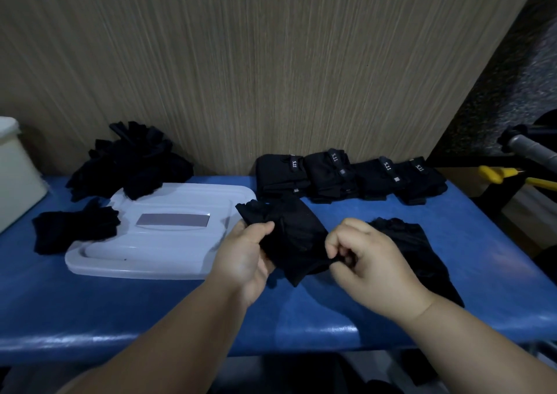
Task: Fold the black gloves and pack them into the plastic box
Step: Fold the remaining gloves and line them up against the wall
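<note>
Held just over the blue counter (150, 303), near its front middle: a black glove (289, 237), fingers pointing away to the left, cuff end toward the near right. Clamped on its left side by the left grip (244, 252), thumb on top and fingers underneath. Pinched at the near right edge by the right grip (367, 255), fingertips curled tight on the cloth.

Just right of that, partly behind the right grip: a second black glove (422, 249), lying flat on the counter. Farther back, against the wall: a row of folded gloves (346, 176), packed side by side, white lettering on the straps. To the left, touching the held glove's far corner in this view: a flat white plastic lid (162, 231) with a grey label; no telling whether a box sits under it. On the lid's far left corner and behind it: a loose heap of black gloves (132, 161). At the lid's left edge: a single glove (75, 229), spread out. At the far left edge: a cream container (15, 170). Behind everything: a wood-grain panel (271, 62). Off the counter's right end: a yellow-handled tool (497, 173).
</note>
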### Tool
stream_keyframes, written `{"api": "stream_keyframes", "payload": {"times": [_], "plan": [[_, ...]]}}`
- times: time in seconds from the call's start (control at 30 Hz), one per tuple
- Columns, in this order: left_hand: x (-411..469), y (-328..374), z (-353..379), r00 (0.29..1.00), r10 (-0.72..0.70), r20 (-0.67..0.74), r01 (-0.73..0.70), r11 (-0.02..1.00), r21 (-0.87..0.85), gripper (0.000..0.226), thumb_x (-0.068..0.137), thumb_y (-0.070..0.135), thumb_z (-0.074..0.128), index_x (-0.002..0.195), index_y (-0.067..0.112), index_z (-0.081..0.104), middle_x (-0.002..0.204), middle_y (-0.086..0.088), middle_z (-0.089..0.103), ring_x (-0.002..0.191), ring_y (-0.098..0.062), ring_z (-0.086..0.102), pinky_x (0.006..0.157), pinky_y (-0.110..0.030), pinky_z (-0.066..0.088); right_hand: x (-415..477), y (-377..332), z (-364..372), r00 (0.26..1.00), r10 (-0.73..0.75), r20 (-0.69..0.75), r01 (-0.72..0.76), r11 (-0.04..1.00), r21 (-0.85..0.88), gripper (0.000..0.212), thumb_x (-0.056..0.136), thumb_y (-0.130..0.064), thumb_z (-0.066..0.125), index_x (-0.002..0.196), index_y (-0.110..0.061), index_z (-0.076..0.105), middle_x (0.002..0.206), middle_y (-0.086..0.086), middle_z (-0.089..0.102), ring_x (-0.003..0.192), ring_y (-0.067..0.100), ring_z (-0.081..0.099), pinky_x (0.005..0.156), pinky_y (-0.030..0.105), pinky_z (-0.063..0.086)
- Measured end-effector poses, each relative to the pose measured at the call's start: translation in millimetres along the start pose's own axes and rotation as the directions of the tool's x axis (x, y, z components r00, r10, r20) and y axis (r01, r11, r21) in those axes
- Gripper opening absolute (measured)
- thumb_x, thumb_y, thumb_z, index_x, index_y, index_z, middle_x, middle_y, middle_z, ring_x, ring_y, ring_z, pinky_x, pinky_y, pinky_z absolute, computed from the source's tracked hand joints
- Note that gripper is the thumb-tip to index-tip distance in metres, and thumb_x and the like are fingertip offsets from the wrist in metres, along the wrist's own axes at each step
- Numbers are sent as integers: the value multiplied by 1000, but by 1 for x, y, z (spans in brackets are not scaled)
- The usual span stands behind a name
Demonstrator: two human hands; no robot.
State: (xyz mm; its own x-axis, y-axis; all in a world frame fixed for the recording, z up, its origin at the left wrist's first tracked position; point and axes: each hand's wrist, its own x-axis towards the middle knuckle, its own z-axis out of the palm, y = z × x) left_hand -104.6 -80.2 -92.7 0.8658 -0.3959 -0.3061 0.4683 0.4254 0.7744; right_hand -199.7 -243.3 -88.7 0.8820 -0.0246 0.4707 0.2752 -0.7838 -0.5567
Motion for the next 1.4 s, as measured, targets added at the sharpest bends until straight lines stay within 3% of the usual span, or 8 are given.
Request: {"api": "stream_keyframes", "payload": {"times": [0.17,0.37,0.5,0.63,0.8,0.97,1.17,1.4], "plan": [[1,2,-4,993,-58,100,50,995,87,32,96,6,47,126,12,55,118,-14,68,109,-34,64,97,-53,48,2,-5,-8,949,303,92,-308,817,487,22,79,-25,69,93,-20,52,87,-8,57,80,5,53,73,17,44],[-9,-11,5,959,-120,257,74,981,180,35,93,14,54,128,11,54,120,-15,67,111,-31,64,97,-49,49,4,-10,0,870,450,199,-492,780,388,39,87,-14,68,107,-36,42,89,3,71,80,20,70,79,41,57],[-4,-16,6,982,-8,188,-46,958,284,67,86,0,65,139,25,32,118,-7,67,107,-19,66,92,-37,52,3,-12,-6,869,479,121,-490,804,338,40,90,-8,62,105,-41,44,96,-3,69,73,16,70,68,30,59],[3,-23,6,963,201,180,-269,665,697,89,84,10,71,147,39,15,135,11,45,107,-5,60,87,-22,50,-2,1,-9,850,505,151,-488,862,-137,30,93,-22,60,116,-39,49,121,-7,51,88,6,58,70,15,50],[4,-30,-2,805,370,463,-516,55,855,38,93,25,58,130,30,51,138,18,38,132,-4,29,110,-16,18,-5,4,-2,927,361,107,-279,850,-447,42,95,-32,53,135,-23,49,148,0,30,139,16,17,112,23,19],[0,-37,-1,840,77,536,-517,-184,836,47,102,38,34,148,31,32,155,20,23,145,-1,7,117,-24,2,-6,5,3,839,373,396,-137,849,-510,57,102,-43,29,153,-22,16,161,-8,6,146,7,-15,117,29,-12],[-2,-36,-6,897,-75,437,-430,-387,816,56,102,45,17,153,29,-1,160,15,-7,145,-4,-14,119,-31,-12,-5,7,3,702,508,499,-92,760,-644,63,100,-51,11,153,-21,-3,160,-7,-12,144,8,-21,116,45,-20],[-3,-38,-9,897,-48,440,-419,-410,810,57,102,47,15,153,30,-5,159,16,-10,145,-6,-16,119,-33,-11,-7,8,-4,824,394,407,-99,808,-581,63,100,-52,21,154,-21,11,161,-7,7,147,10,-14,118,38,-14]]}}
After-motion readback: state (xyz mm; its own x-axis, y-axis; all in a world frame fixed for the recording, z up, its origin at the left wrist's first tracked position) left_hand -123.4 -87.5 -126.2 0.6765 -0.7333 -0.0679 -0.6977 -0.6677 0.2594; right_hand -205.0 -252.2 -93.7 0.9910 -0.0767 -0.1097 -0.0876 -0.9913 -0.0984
